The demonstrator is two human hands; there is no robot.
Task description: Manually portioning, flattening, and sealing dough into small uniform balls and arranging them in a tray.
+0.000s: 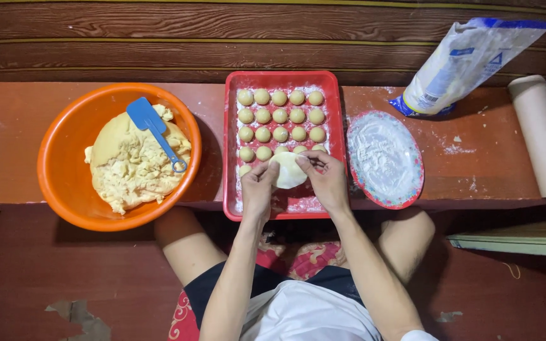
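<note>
Both hands (259, 188) (327, 180) — dough disc (287, 170) between fingertips.

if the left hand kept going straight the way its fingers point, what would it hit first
The left hand points away from the body, up the red tray. Past the flattened dough disc it holds, it would probably first meet the nearest dough balls, though height above them is unclear.

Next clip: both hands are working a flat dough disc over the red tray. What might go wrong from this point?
The dough disc looks thin where the left hand and right hand pinch it, so it may tear. It hangs right above the dough balls in the red tray; if dropped it could squash them. The flour plate overhangs the bench edge beside the right wrist and could be knocked off.
</note>
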